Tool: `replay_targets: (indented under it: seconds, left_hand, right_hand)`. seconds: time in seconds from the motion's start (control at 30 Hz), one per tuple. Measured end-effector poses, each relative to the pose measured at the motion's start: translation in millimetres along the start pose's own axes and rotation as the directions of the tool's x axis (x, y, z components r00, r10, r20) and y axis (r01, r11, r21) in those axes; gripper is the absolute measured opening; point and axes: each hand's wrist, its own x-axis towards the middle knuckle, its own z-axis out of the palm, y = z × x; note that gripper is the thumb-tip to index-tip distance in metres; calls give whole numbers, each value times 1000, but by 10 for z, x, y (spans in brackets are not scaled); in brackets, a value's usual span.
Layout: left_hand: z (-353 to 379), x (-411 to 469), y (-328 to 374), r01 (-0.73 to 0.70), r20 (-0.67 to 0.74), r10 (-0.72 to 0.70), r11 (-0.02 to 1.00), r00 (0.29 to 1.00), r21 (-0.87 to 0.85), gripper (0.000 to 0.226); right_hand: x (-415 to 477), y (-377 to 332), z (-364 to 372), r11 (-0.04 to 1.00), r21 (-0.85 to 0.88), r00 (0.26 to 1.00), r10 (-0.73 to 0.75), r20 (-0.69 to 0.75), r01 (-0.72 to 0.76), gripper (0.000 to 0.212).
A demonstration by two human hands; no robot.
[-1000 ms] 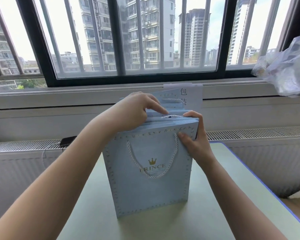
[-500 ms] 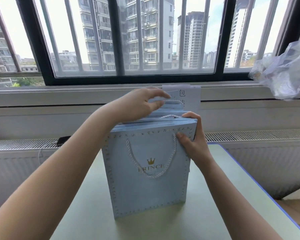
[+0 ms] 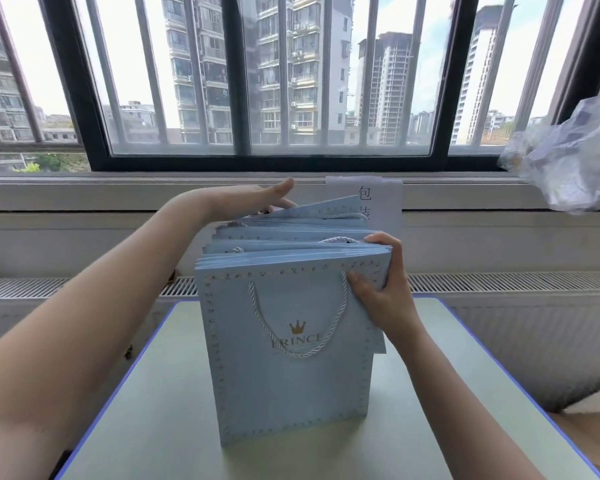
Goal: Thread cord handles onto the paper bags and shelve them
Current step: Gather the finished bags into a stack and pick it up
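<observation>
Stack of paper bags [image 3: 284,252]: flat, light blue, standing upright on edge at mid-table [image 3: 146,427], tops fanned apart toward the window. Front bag [image 3: 291,393]: gold dotted border, gold crown print [image 3: 298,328] over "PRINCE" lettering, white twisted cord handle [image 3: 267,327] hanging in a loop down its face. More cord loops show between bags further back. Right hand [image 3: 385,292] clamps the front bunch at the upper right corner, thumb on the face, fingers over the top. Left hand [image 3: 253,200]: fingers straight, resting on the rearmost top edges.
</observation>
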Motion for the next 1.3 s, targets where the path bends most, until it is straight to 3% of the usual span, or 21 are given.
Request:
replay_targets:
  seconds: [0.1, 0.27, 0.37, 0.53, 0.6, 0.73, 0.83, 0.93, 1.07, 1.13, 1.23, 1.3]
  left_hand:
    - [-39, -119, 3, -100, 113, 100, 995, 989, -5, 119]
    - [50, -203, 206, -106, 245, 29, 946, 969, 307, 117]
    - [110, -159, 206, -114, 183, 64, 955, 981, 274, 103]
    - [143, -171, 80, -185, 45, 179, 959, 983, 213, 95]
    - [141, -183, 67, -213, 17, 214, 953, 977, 216, 92]
    - [136, -205, 65, -188, 69, 178, 964, 982, 190, 91]
    - [136, -219, 62, -171, 103, 154, 968, 983, 185, 95]
    - [150, -231, 64, -182, 48, 176, 962, 983, 204, 95]
    - [166, -244, 13, -157, 8, 159, 965, 987, 212, 95]
    - [188, -315, -14, -105, 1, 111, 938, 994, 332, 105]
    - [299, -598, -135, 19, -122, 49, 865, 991, 501, 113]
    - [468, -882, -290, 49, -338, 106, 907, 935, 418, 115]
  right_hand:
    - [-12, 28, 26, 1000, 2, 1000, -1, -19, 1, 47]
    - [-43, 110, 107, 992, -21, 988, 123, -96, -126, 75]
    - [-20, 136, 95, 975, -8, 969, 221, -109, -223, 93]
    - [34, 192, -88, 944, -80, 934, 328, 140, -320, 123]
    - [31, 186, -99, 932, -38, 916, 362, 170, -361, 109]
    - [-37, 198, 10, 901, 78, 904, 423, 56, -427, 54]
    - [-28, 171, 9, 897, 80, 898, 425, 113, -435, 59]
    - [-5, 159, -6, 899, 90, 897, 410, 168, -428, 65]
    - [-31, 195, 40, 910, 142, 918, 373, 134, -390, 49]
    - [-58, 212, 42, 908, 157, 920, 371, 127, -388, 47]
    - [-105, 237, 0, 905, 176, 920, 370, 126, -388, 57]
    - [-121, 244, -10, 899, 201, 919, 361, 159, -388, 63]
